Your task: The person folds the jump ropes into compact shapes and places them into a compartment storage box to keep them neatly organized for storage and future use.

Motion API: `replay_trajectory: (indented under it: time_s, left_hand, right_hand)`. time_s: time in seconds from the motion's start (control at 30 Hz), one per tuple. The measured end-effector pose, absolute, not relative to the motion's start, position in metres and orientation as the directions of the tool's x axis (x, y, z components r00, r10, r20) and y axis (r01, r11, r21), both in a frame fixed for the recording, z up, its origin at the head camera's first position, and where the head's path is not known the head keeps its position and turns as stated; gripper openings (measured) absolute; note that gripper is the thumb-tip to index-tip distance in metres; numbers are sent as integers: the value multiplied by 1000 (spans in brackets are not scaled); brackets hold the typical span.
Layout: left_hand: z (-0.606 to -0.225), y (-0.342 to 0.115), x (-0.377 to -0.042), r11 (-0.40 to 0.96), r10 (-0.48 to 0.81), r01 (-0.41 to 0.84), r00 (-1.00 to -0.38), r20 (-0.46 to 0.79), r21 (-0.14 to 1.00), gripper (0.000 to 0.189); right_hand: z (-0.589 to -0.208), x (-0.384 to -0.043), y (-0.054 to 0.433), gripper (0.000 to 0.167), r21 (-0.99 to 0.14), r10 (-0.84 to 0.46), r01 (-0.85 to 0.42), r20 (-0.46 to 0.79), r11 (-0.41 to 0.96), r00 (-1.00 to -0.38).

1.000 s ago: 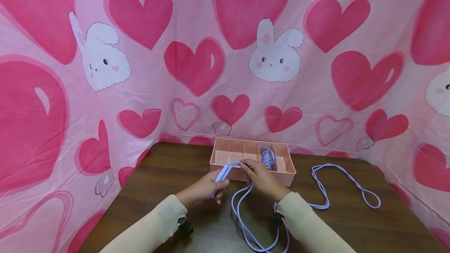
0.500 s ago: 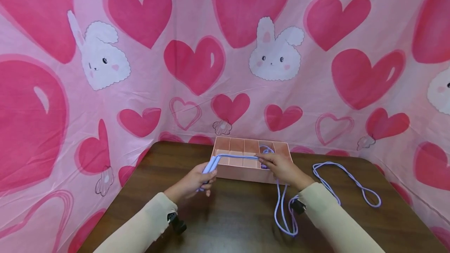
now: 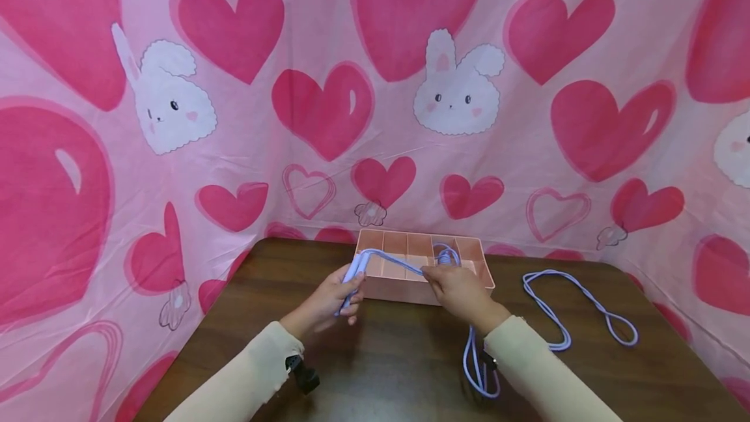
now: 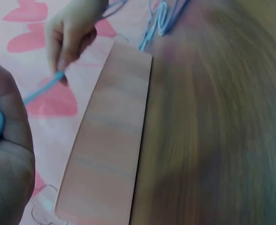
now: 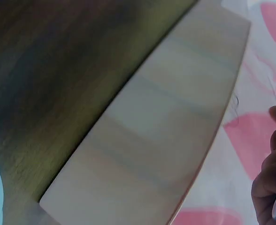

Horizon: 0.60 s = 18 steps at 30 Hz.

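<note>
A dark brown wooden table point(image 3: 363, 370) with rounded far corners stands in a space hung with pink cloth point(image 3: 392, 116), which rises behind it and along both sides, lightly creased, with a fold running up near the left corner. The cloth is printed with big red hearts point(image 3: 322, 109), thin outlined hearts, and white rabbit heads point(image 3: 457, 106) with pink cheeks. Light leaves a soft sheen on the near part of the tabletop, and both wrist views show the wood grain beside the box. That box point(image 3: 398, 289), a pale pink one with five compartments in a row, sits at the far edge of the table, close to the cloth. A wound purple cord point(image 3: 446, 255) lies in its fourth compartment from the left, partly hidden by a hand. To the right, a doubled length of lilac cord point(image 3: 547, 271) lies in a bend on the wood, ending in a loop. The left hand point(image 3: 328, 298) has its fingers wrapped around two pale handles point(image 3: 354, 273) held up just before the box's left end. From their tops a rope point(image 3: 398, 260) sags across to the right hand point(image 3: 463, 292), which pinches it before the box's right half; more rope dangles below in loops.
</note>
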<state>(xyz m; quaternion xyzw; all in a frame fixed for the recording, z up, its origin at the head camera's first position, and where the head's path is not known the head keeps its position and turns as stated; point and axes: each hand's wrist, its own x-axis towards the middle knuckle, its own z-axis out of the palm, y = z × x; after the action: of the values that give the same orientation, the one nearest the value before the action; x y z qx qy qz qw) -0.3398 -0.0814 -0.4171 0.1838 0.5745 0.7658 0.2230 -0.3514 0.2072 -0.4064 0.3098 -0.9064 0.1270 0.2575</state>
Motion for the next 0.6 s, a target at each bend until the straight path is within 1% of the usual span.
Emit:
replay_trajectory:
  time_s: [0.1,0.17,0.27,0.33,0.4,0.5,0.6]
  left_hand:
    - [-419,-74,-339,-244,530,-111,-847,36,963,42]
    - [-420,-68,-338,-217,513,-94,-858,32,972,43]
    - [-423,-60,-337,-147,494,-69,-869,13,987,34]
    - [-425,-55,-336,-82,487,-30,-873,14,996,30]
    - [-426,-51,-334,7,481,31,-876,24,999,29]
    - [-428,-46,-332,154,473,126,-880,39,980,33]
    - [-428,-43,-331,256,450,155,-892,24,954,39]
  right_hand:
    - [-412,-349,200,3,14,-558,-655,537,756,-633]
    - [-414,-347,195,9,40,-600,-681,514,731,-613]
    - [-416,-344,188,14,65,-648,-713,480,698,-591]
    - [-416,-341,184,14,79,-673,-727,456,682,-582]
    - [-415,-340,181,11,88,-695,-741,434,666,-573]
    - [-414,-337,177,10,74,-714,-763,420,642,-560]
    - [-412,-335,174,12,54,-733,-793,422,607,-533]
